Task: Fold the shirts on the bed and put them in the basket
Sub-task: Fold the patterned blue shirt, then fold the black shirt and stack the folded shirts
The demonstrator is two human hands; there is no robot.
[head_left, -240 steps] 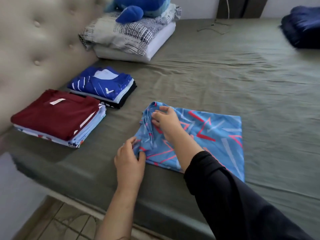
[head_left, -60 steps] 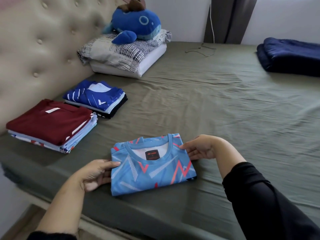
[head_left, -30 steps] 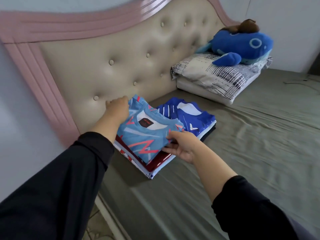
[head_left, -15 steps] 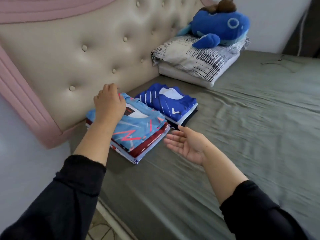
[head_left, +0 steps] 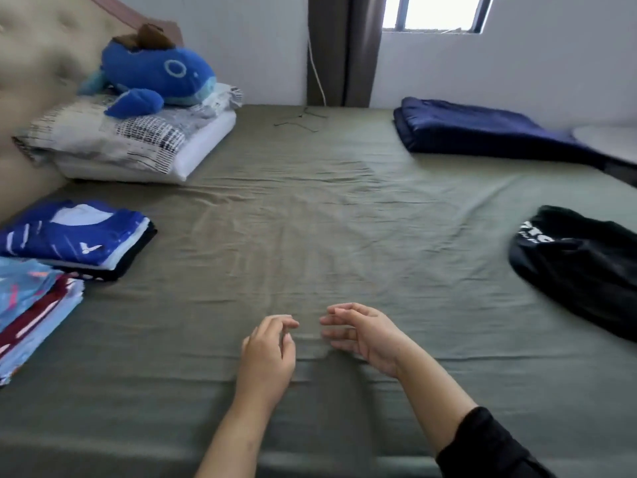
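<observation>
My left hand and my right hand hover side by side over the bare olive sheet near the bed's front edge, fingers loosely curled, holding nothing. A stack of folded shirts topped by the light blue patterned shirt lies at the far left. Behind it sits a second stack with a royal blue shirt on top. An unfolded black shirt with white lettering lies crumpled at the right. No basket is in view.
Two pillows with a blue whale plush sit at the back left by the padded headboard. A folded navy blanket lies at the back right. A thin cable runs along the far edge.
I set the folded light blue shirt on the maroon stack, then let it go. Both hands drew back to the middle of the bed and my view swung right, showing the black shirt.
</observation>
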